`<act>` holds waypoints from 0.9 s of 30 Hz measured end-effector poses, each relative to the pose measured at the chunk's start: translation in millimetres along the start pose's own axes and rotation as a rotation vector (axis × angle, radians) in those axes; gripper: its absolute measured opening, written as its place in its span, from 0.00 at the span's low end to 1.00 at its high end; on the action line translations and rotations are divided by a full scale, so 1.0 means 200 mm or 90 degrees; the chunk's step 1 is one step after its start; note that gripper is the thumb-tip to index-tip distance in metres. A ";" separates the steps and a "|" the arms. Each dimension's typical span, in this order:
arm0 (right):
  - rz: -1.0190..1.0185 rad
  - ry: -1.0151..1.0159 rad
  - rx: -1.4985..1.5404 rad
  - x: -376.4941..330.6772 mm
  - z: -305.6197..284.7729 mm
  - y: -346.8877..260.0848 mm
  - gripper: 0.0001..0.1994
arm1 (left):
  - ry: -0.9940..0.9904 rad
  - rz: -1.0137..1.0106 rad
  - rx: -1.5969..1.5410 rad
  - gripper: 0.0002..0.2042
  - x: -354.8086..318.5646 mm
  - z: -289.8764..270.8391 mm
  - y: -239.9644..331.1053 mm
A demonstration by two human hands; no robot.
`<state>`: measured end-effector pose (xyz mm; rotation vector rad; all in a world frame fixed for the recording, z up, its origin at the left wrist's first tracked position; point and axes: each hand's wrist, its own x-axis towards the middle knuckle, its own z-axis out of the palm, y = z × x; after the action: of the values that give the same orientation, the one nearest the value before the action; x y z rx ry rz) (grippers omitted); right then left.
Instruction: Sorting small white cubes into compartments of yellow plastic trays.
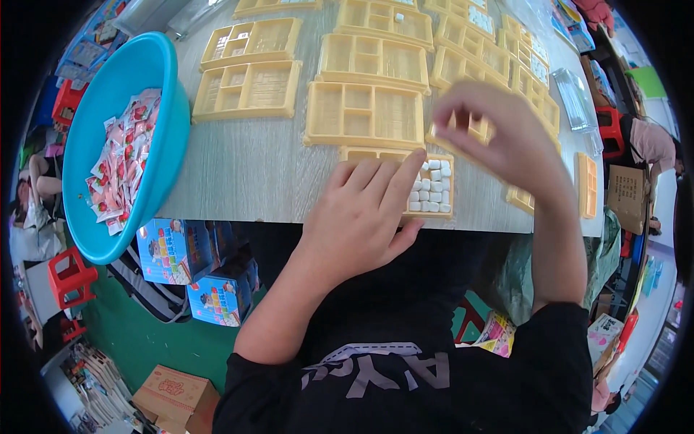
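My left hand (356, 211) lies over a cream compartment tray (369, 154) at the table's near edge. Its fingers are stretched out flat, with the thumb by the near rim, and they hide the tray's left and middle parts. Rows of small white rounded cubes (431, 194) show in the tray's right compartment, beside my index finger. Raised to the right of that tray is my right hand (499, 134), smeared by motion. Its fingers are curled above other cream trays, and whether they hold anything is not visible.
A turquoise basin (168, 108) of pink-and-white sachets (126, 155) stands at the left. Further cream trays (365, 112) line the table (238, 173), some with white cubes. Clear plastic packaging (576, 101) lies at the right. Blue printed boxes (165, 252) and a red stool (71, 277) stand below.
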<state>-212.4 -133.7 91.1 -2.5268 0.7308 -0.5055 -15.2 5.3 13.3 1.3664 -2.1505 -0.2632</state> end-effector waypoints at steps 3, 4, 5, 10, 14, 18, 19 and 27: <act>0.000 -0.036 0.033 -0.14 0.07 -0.05 0.07 | 0.010 0.010 -0.008 0.40 0.00 0.01 0.00; -0.001 -0.027 0.026 -0.15 0.09 -0.05 0.08 | 0.015 0.014 -0.003 0.41 0.00 0.01 0.00; -0.003 -0.018 0.019 -0.17 0.11 -0.05 0.08 | 0.012 0.019 -0.004 0.41 0.00 0.02 0.00; 0.002 -0.001 0.000 -0.20 0.14 -0.03 0.08 | 0.068 0.041 -0.006 0.46 -0.01 0.03 0.00; 0.021 -0.028 -0.005 -0.21 0.16 -0.03 0.08 | 0.066 0.036 0.001 0.47 -0.02 0.04 0.00; -0.001 -0.041 -0.009 -0.21 0.17 -0.03 0.08 | 0.064 0.037 0.007 0.47 -0.02 0.03 0.00; -0.013 -0.012 -0.011 -0.22 0.17 -0.03 0.07 | 0.065 0.038 0.010 0.47 -0.02 0.03 0.00; 0.002 -0.018 -0.086 -0.25 0.15 -0.03 0.06 | 0.061 0.043 0.021 0.46 -0.02 0.03 0.00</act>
<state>-236.3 -91.5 58.5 -2.6516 0.7823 -0.4309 -17.6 6.9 6.2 1.2951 -2.1253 -0.1340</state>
